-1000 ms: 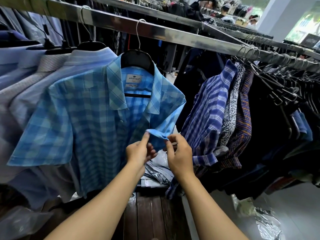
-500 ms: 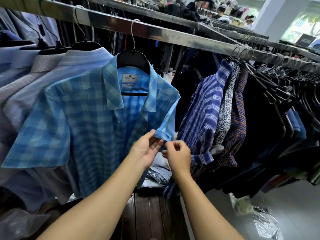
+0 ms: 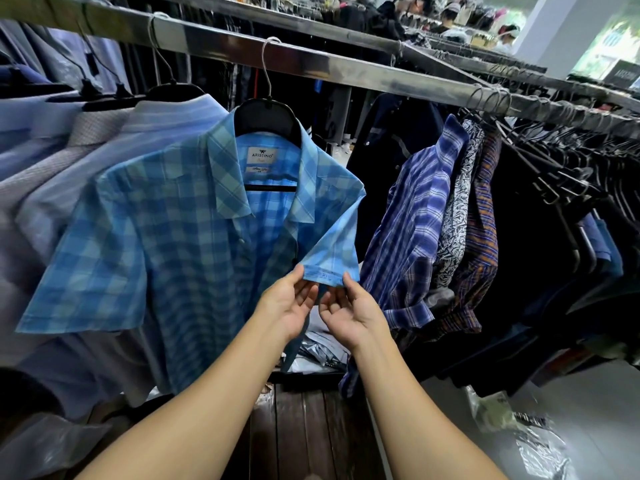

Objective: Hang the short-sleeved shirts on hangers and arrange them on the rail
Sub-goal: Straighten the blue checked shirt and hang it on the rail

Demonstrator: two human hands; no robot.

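Observation:
A light blue checked short-sleeved shirt (image 3: 180,244) hangs on a black hanger (image 3: 266,116) whose wire hook sits over the steel rail (image 3: 346,69). Its right sleeve (image 3: 334,251) is pulled out flat. My left hand (image 3: 289,303) pinches the sleeve hem's left corner and my right hand (image 3: 349,308) pinches its right corner, palms up, just below the cuff. The shirt's collar is open and a white label shows inside.
Pale blue and grey shirts (image 3: 52,150) hang packed to the left. Purple checked and patterned shirts (image 3: 433,220) and several empty black hangers (image 3: 571,168) hang to the right. Plastic-wrapped shirts (image 3: 322,351) lie on a dark wooden platform (image 3: 304,427) below. People stand beyond further rails.
The folded sleeve cuff has been turned down and spread flat. Both hands have opened out from a tight pinch and now hold the hem's two corners apart.

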